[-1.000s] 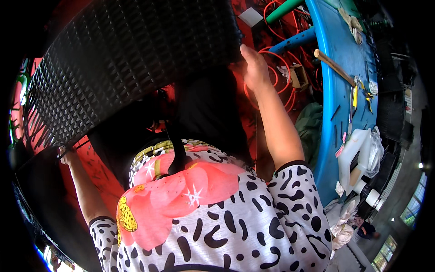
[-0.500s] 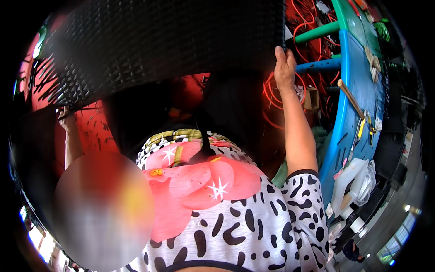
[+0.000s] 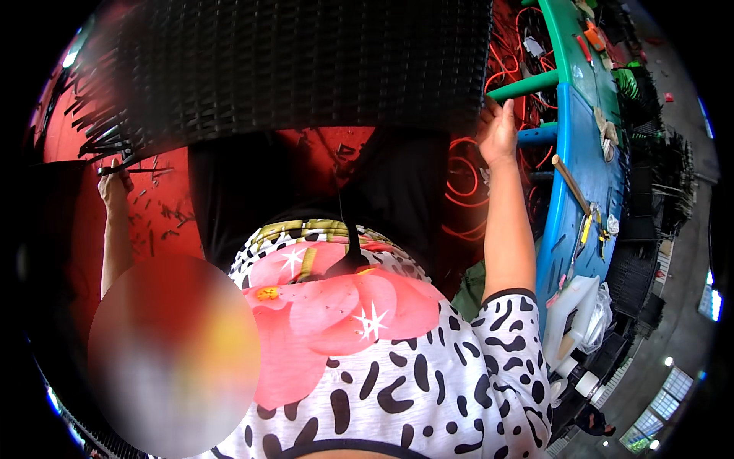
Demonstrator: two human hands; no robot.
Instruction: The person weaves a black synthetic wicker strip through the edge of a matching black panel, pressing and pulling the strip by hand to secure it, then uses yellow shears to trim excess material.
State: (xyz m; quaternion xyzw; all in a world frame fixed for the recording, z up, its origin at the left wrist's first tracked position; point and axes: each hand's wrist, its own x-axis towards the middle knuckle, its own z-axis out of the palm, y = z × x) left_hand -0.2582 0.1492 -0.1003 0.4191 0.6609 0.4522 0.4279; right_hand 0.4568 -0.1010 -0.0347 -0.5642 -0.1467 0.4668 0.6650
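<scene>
A wide black woven wicker panel (image 3: 306, 69) spans the top of the view before my lap. At its right lower corner is my right hand (image 3: 499, 134), the fingers curled at the panel's edge and the thumb pointing up. Loose black strip ends (image 3: 103, 138) fan out from the panel's left side. Below them, my left hand (image 3: 115, 183) is closed around a thin black piece, whose kind is too small and dark to make out. Part of my left forearm is covered by a blurred round patch.
A blue bench (image 3: 589, 153) with a green end (image 3: 569, 38) curves along the right. On it lie a wooden-handled tool (image 3: 572, 183), yellow-handled pliers (image 3: 585, 232) and a white plastic piece (image 3: 573, 314). Orange hoses (image 3: 464, 172) coil on the red floor (image 3: 160, 203), among black scraps.
The panel's lower edge looks more level, and its right corner sits lower. My right hand has shifted slightly right and down with it. My left hand stays near the strip ends.
</scene>
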